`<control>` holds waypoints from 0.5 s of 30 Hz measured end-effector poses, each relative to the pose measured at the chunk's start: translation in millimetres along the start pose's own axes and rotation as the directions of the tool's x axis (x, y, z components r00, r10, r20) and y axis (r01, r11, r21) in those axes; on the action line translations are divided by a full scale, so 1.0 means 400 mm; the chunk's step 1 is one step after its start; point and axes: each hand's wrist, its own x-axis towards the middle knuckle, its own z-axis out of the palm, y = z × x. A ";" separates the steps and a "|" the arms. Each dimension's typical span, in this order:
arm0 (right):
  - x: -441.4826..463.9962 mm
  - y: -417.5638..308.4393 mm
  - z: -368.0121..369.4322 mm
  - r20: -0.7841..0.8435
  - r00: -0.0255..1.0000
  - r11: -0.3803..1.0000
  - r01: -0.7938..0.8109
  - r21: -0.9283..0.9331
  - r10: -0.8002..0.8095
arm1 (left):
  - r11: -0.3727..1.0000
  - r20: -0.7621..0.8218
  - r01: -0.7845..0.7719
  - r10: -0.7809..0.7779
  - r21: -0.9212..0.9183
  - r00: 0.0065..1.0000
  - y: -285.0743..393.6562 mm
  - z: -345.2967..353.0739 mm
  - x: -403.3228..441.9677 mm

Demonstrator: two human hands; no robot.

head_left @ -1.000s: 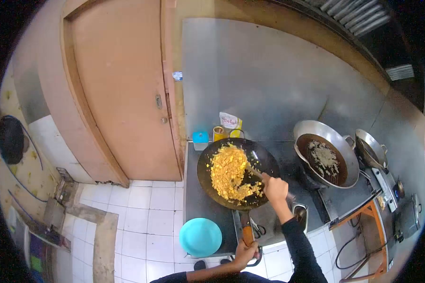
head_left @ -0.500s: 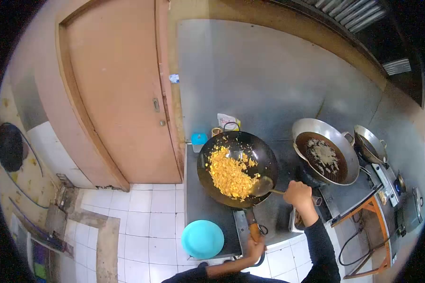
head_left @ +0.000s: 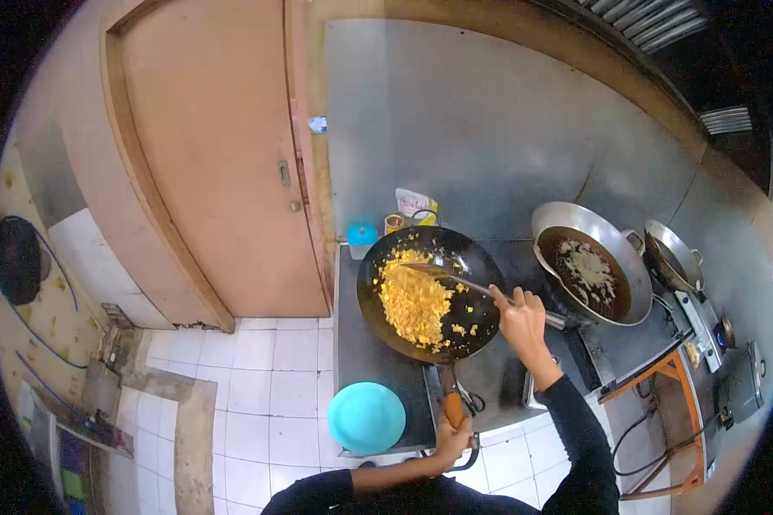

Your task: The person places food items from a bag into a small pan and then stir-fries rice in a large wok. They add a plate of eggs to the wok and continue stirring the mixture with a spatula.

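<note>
A black wok (head_left: pixel 481 322) holds yellow-orange fried rice (head_left: pixel 415 302), heaped mostly in its left half. My left hand (head_left: pixel 453 439) is closed round the wok's wooden handle (head_left: pixel 453 407) at the front. In my right hand (head_left: pixel 520 318) is the long handle of a metal ladle (head_left: pixel 468 284); its head lies at the top of the rice, partly hidden. A turquoise plate (head_left: pixel 366 418) rests on the counter just left of the wok handle.
On the right, a large metal pan (head_left: pixel 631 292) holds dark oil and pale frying food, with a smaller pan (head_left: pixel 674 256) beyond it. Behind the wok stand a blue-lidded container (head_left: pixel 362 235), a jar (head_left: pixel 393 223) and a packet (head_left: pixel 414 202). Scissors (head_left: pixel 472 401) lie near the handle.
The ladle has moved from the lower right of the wok up and left across the rice. My right hand has shifted up and slightly left. My left hand still holds the handle.
</note>
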 end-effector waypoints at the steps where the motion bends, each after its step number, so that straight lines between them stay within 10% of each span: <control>1: -0.002 0.002 -0.016 -0.044 0.998 0.998 0.049 -0.039 -0.051 | 0.999 0.015 0.011 -0.012 0.030 1.000 0.005 -0.017 -0.002; 15: 0.017 0.056 -0.115 0.431 0.802 0.906 -0.317 -0.279 0.414 | 0.978 -0.101 0.019 0.003 0.209 0.995 -0.046 -0.020 0.023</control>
